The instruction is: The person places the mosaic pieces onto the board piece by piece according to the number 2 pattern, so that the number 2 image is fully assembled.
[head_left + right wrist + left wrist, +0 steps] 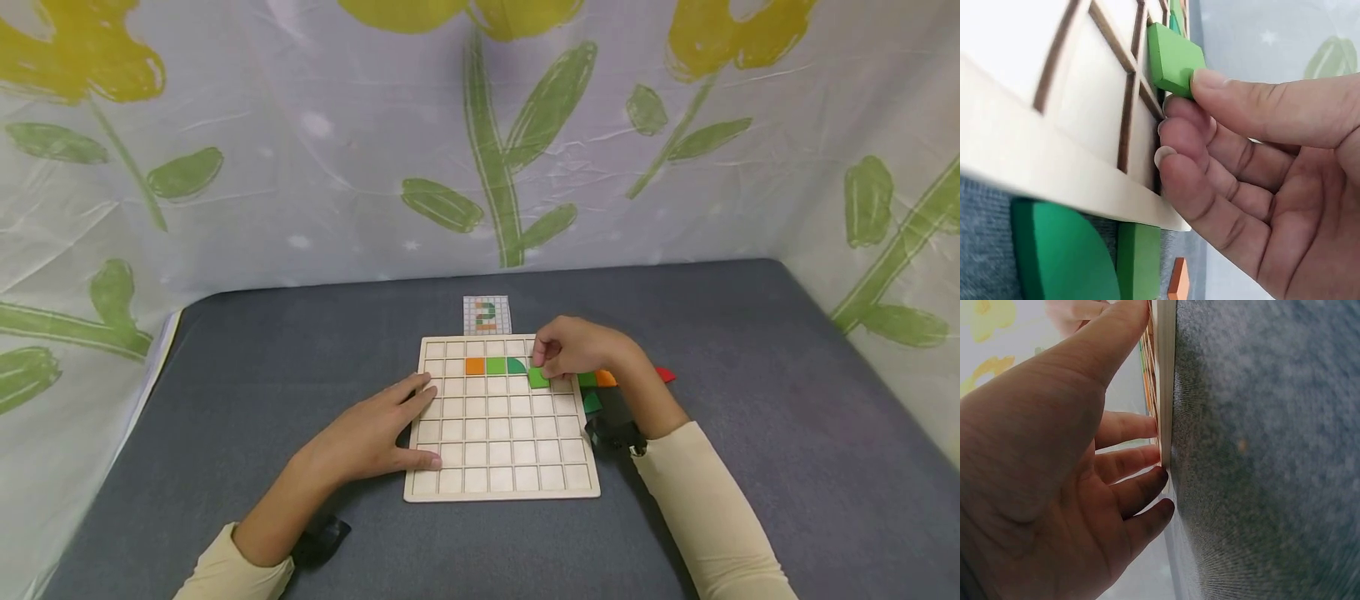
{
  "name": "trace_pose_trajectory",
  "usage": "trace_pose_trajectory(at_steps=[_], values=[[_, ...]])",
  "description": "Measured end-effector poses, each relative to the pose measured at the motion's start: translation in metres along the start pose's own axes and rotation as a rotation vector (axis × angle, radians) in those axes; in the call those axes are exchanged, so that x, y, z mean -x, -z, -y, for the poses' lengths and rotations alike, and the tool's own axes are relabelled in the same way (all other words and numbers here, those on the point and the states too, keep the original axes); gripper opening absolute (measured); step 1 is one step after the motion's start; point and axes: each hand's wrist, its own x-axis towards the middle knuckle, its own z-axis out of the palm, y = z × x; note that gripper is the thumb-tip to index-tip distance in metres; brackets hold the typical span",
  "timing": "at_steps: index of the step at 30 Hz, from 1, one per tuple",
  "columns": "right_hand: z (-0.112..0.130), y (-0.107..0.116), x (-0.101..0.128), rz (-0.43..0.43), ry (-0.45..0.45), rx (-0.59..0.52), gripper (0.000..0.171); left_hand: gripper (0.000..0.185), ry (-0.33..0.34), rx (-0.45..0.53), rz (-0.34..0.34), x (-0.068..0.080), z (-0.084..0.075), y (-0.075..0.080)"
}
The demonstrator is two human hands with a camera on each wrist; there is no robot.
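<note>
A pale wooden grid board (501,454) lies on the dark cloth. My left hand (367,437) rests at its left edge, thumb and fingers spread and fairly straight along the rim. Between thumb and index finger, my right hand (577,343) pinches a light green square tile (1175,59), tilted over the upper right cells. In the head view an orange square tile (475,366), another light green square tile (496,366) and a dark green quarter-round tile (515,366) sit side by side in the second row, left of the pinched tile.
Behind the board lies a small card (486,315) with a coloured grid pattern. Loose tiles lie right of the board, partly behind the right arm: light green (587,379), dark green (592,402), orange (606,378) and red (665,375). A flowered curtain (337,167) hangs behind the table.
</note>
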Motion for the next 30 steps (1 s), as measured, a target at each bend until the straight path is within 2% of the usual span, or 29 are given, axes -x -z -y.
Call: trace_pose_trajectory(at_steps=[16, 24, 30], values=[[0.000, 0.004, 0.002, -0.066, -0.008, -0.012, 0.008, 0.094, -0.008, -0.004, -0.007, -0.003, -0.001, 0.002], [-0.001, -0.005, -0.005, -0.077, -0.014, -0.025, 0.006, 0.094, -0.005, -0.009, -0.003, -0.001, -0.002, 0.000], [0.004, -0.010, -0.008, -0.112, -0.007, 0.032, 0.004, 0.093, -0.001, -0.006, -0.009, -0.001, -0.002, 0.000]])
